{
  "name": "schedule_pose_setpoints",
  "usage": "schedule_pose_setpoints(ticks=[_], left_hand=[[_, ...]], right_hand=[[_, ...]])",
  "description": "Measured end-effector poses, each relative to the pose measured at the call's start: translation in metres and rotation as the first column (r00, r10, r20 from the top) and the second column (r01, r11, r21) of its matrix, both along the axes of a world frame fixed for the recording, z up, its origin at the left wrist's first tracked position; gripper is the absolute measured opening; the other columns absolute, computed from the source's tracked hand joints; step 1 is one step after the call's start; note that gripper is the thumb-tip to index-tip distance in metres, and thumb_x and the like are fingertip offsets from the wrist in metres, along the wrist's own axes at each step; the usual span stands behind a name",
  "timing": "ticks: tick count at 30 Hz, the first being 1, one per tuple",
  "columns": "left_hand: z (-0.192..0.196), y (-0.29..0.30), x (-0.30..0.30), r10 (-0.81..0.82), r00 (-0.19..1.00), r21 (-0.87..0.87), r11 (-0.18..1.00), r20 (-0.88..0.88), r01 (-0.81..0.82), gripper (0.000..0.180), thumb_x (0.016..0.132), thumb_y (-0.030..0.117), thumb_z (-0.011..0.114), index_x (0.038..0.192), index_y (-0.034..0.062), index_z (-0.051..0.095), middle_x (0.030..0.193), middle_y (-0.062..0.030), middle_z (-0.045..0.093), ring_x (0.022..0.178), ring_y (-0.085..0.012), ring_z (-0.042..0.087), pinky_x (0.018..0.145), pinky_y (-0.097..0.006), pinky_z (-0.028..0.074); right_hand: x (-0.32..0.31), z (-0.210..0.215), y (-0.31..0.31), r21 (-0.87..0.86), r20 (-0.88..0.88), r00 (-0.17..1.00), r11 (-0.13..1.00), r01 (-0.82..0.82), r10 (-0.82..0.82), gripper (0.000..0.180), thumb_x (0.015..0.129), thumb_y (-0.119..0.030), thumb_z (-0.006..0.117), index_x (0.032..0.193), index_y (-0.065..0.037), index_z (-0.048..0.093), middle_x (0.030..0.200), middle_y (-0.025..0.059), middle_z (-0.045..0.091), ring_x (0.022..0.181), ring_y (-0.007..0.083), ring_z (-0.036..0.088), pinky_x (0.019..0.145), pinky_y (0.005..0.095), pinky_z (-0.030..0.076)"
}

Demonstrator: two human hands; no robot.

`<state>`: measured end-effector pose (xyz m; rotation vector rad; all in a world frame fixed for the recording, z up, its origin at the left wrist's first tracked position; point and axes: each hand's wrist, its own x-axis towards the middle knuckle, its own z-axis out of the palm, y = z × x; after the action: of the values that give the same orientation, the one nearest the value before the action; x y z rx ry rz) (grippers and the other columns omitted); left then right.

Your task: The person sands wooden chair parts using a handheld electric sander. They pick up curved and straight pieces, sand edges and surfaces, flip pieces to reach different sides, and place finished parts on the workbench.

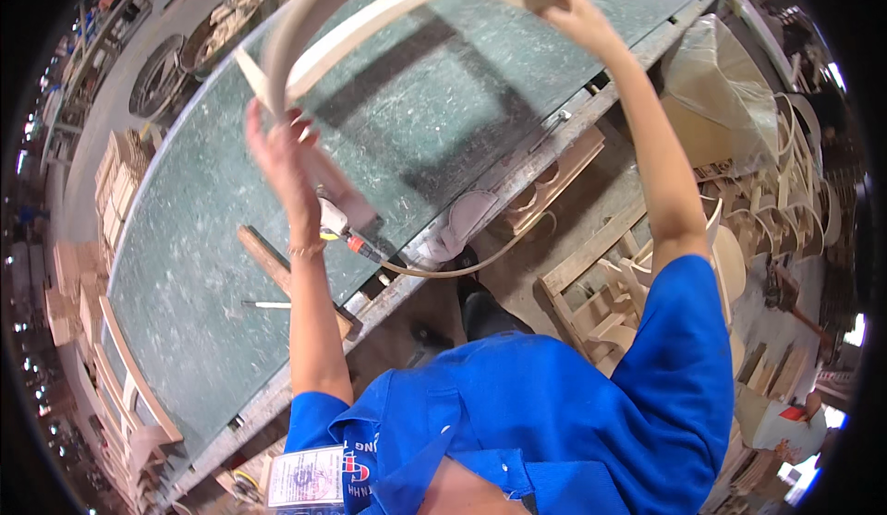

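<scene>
I hold a pale curved wooden chair frame (370,16) up in the air above a green-topped workbench (185,266). My left hand (277,150) grips the bent rail at its lower left end. My right hand (573,7) is closed on the frame's upper right part, near the top edge of the picture. A straight crosspiece runs between the two sides of the frame. Both arms are raised, and the frame's top is cut off by the picture's edge.
On the bench lie an air tool with a hose (346,229) and a wooden mallet (277,270). Stacked wooden chair parts (776,201) stand at the right, more pale parts (111,192) along the bench's left side. A wooden pallet (591,293) lies on the floor.
</scene>
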<state>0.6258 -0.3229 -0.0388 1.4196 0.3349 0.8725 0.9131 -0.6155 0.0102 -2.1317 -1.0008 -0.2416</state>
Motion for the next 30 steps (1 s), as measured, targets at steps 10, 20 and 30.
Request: schedule_pose_setpoints(ticks=[10,20,30], left_hand=[[-0.101,-0.073,-0.062,0.059,0.887,-0.182,0.97,-0.458,-0.158,0.035,0.096,0.019,0.054,0.125,0.0002,0.053,0.106,-0.005,0.062,0.094,-0.0105,0.058,0.081,-0.023,0.046],[-0.145,-0.152,-0.092,-0.32,0.804,-0.373,0.918,-0.502,0.132,0.029,0.096,0.015,0.053,0.121,0.0006,0.056,0.107,-0.0069,0.062,0.096,-0.0107,0.06,0.083,-0.026,0.049],[-0.14,-0.112,-0.062,-0.359,0.671,0.161,0.797,-0.649,0.582,0.03,0.089,0.024,0.061,0.113,0.0076,0.059,0.1,-0.0073,0.062,0.085,-0.0186,0.061,0.072,-0.032,0.049]], right_hand=[[-0.213,-0.213,-0.026,-0.5,-0.185,0.976,0.843,-0.197,0.118,0.068,0.067,-0.019,0.08,0.127,-0.01,0.05,0.127,0.0189,0.046,0.122,0.0344,0.043,0.099,0.0474,0.037],[-0.207,-0.215,-0.021,-0.547,-0.343,0.925,0.765,-0.339,0.164,0.048,0.063,-0.014,0.08,0.105,-0.013,0.057,0.096,0.0103,0.051,0.099,0.0311,0.054,0.082,0.0417,0.045],[-0.211,-0.162,-0.014,-0.205,-0.589,0.789,0.913,-0.353,0.173,0.017,0.087,-0.016,0.058,0.1,-0.009,0.067,0.093,0.0104,0.063,0.086,0.031,0.062,0.075,0.0389,0.05]])
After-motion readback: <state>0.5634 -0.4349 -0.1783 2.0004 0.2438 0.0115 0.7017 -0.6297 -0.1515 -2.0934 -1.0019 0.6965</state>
